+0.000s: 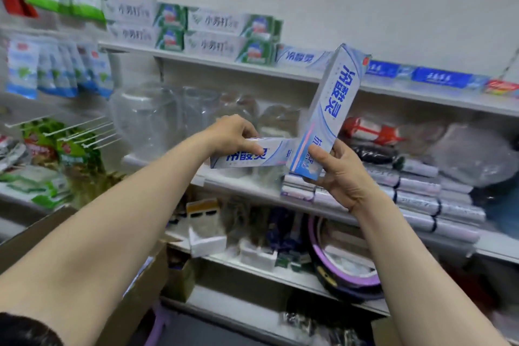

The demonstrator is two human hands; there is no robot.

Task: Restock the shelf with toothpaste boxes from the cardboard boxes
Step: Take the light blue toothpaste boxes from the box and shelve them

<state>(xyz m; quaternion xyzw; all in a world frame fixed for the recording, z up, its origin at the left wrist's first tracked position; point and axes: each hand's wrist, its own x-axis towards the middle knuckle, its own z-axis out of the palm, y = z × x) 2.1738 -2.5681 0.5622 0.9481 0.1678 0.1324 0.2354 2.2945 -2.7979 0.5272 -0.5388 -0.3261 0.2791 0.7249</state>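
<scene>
The left hand (233,135) pinches a lying toothpaste box (252,157) from above near one end, thumb on the printed front and fingers curled over the top edge, so most of the carton runs out to the right of that grip until it meets the second box. The right hand (339,174) clasps an upright toothpaste box (331,104) round its lower end, thumb across the front and fingers wrapped behind. This carton rises from the grip leaning right, its top level with the top shelf (213,63). Both look like thin card sleeves: light, stiff along their length, likely to dent at corners and flaps if squeezed, and glossy enough to slip in a loose pinch. Holding across the broad faces near one end seems sound, since it leaves the far end free to slide onto the shelf. Blue characters on both read 冷酸灵, with 抗 just above the right thumb; the smaller print is too blurred to read. Up beyond the right grip a matching box (303,57) with the same name lies on the shelf. Left of it sit stacked green-and-white boxes (213,34) that appear to read 小苏打. A cardboard box (36,236) sits below the left forearm.
</scene>
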